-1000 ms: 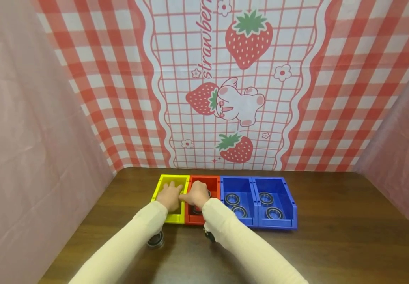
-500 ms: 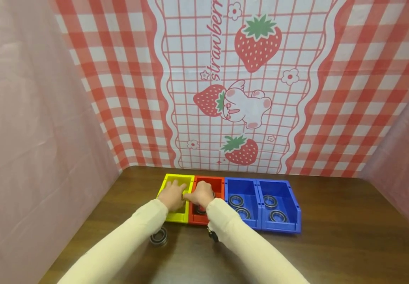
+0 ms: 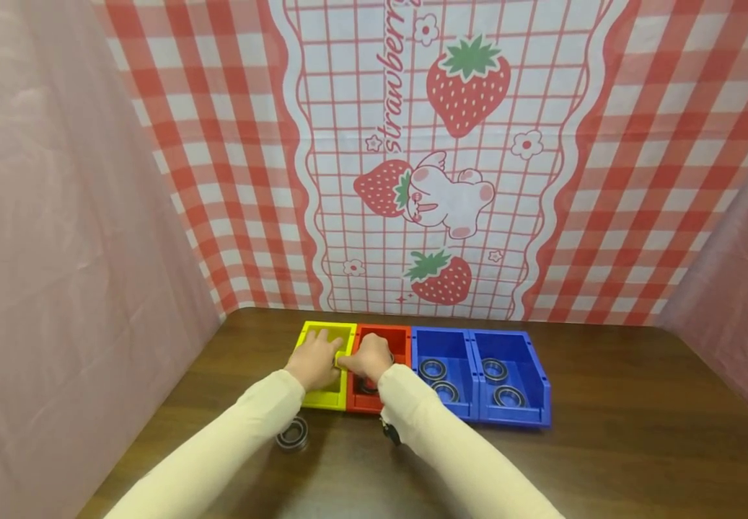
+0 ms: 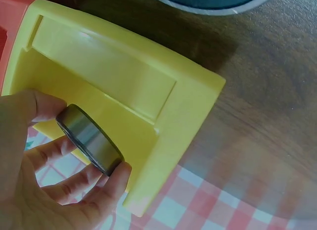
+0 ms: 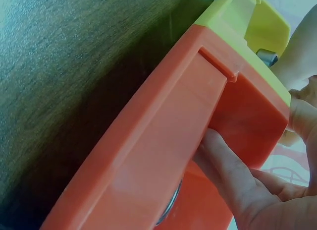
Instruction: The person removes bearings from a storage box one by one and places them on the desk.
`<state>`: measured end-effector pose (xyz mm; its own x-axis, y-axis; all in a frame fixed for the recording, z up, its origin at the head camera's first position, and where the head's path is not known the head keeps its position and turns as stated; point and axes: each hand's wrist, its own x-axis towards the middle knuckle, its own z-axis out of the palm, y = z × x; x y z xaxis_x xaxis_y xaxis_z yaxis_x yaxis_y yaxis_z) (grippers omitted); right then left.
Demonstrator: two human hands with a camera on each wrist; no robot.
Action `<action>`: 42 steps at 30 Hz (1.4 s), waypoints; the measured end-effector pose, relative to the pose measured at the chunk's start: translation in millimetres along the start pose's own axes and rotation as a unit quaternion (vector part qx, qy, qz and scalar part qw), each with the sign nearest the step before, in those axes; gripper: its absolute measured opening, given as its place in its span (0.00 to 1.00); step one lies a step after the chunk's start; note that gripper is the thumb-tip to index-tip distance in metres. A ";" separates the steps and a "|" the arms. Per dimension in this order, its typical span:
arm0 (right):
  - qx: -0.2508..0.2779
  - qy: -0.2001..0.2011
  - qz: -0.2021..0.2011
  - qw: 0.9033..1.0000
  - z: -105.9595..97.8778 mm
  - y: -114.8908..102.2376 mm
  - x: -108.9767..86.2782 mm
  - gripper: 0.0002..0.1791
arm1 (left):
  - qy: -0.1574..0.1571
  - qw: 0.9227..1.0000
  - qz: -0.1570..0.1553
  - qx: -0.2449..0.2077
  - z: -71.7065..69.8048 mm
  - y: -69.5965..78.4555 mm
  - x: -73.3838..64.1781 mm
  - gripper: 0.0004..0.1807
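My left hand (image 3: pixel 314 360) is over the yellow bin (image 4: pixel 190 111), pinching a ball bearing (image 4: pixel 91 138) by its rim between thumb and fingertips. The bearing is tilted, its steel outer ring facing the left wrist camera. My right hand (image 3: pixel 370 358) reaches into the red bin (image 5: pixel 133 145) with fingers extended down inside it and nothing visible between them. Its thumb lies at the wall shared with the yellow bin. A bearing (image 5: pixel 171 205) in the red bin is partly hidden behind the front wall.
Two blue bins (image 3: pixel 506 414) adjoin the red one on the right, each with two bearings, such as this bearing (image 3: pixel 495 369). Another bearing (image 3: pixel 292 434) lies on the wooden table (image 3: pixel 620 432) before the yellow bin. A strawberry-print cloth (image 3: pixel 322 216) hangs behind.
The view has shifted slightly, moving the bins a little rightward in the picture. Both hands keep nearly the same place over the yellow and red bins.
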<state>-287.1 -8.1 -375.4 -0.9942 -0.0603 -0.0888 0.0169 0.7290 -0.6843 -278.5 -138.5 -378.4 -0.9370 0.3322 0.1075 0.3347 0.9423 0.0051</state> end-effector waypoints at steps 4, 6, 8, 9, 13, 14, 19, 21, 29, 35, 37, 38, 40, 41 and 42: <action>-0.001 0.005 -0.004 1.000 1.1 1.4 1.7 0.19 | 0.006 1.000 0.006 0.018 -0.5 0.6 -0.1 0.30; -0.002 0.006 -0.003 1.000 1.5 1.6 2.7 0.19 | 0.011 1.000 0.007 0.024 -1.2 1.2 -0.6 0.28; -0.012 0.009 -0.004 1.000 1.9 1.7 3.3 0.19 | 0.018 0.999 0.009 0.027 -2.6 2.1 -1.9 0.27; -0.016 0.011 -0.005 1.000 1.8 1.8 3.2 0.19 | 0.020 0.999 0.010 0.026 -3.2 2.5 -2.5 0.26; -0.022 0.006 0.000 1.000 1.8 2.1 3.0 0.19 | 0.035 0.999 0.008 0.019 -5.4 3.4 -6.2 0.26; -0.018 0.002 0.003 1.000 1.7 2.0 2.9 0.19 | 0.039 0.999 0.008 0.020 -5.6 3.3 -7.3 0.26; 0.000 -0.006 0.009 1.000 1.6 1.9 2.1 0.19 | 0.064 0.998 0.011 0.017 -5.6 1.0 -15.1 0.25; 0.001 -0.005 0.007 1.000 1.7 1.8 1.2 0.19 | 0.068 0.998 0.015 0.011 -5.2 -0.4 -18.6 0.24; -0.002 0.004 -0.003 1.000 2.3 2.5 3.1 0.21 | 0.076 0.997 0.022 -0.014 -10.7 -5.3 -24.9 0.24; -0.007 -0.001 0.002 1.000 0.4 1.0 3.5 0.20 | 0.064 0.998 0.025 -0.015 -15.5 -3.0 -29.0 0.23; -0.007 -0.006 0.003 1.000 -0.1 1.0 3.4 0.19 | 0.060 0.998 0.025 -0.021 -17.2 -1.6 -30.9 0.23; -0.007 -0.009 0.003 1.000 -0.4 0.9 3.2 0.19 | 0.056 0.998 0.024 -0.024 -18.0 -1.0 -31.6 0.23; -0.007 -0.013 0.004 1.000 -0.6 1.0 2.9 0.19 | 0.051 0.998 0.022 -0.032 -19.6 -0.2 -33.4 0.24; -0.007 -0.014 0.003 1.000 -0.8 0.8 2.7 0.19 | 0.048 0.998 0.021 -0.036 -20.7 0.2 -34.4 0.24; -0.007 -0.015 0.002 1.000 -0.9 0.6 2.5 0.19 | 0.045 0.998 0.020 -0.039 -21.3 0.2 -35.1 0.25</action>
<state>-289.6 -7.2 -375.4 -0.9905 -0.0773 -0.1138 0.0199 0.7383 -0.6742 -243.4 -150.9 -361.0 -0.9115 0.3607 0.1975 0.3812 0.9213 0.0770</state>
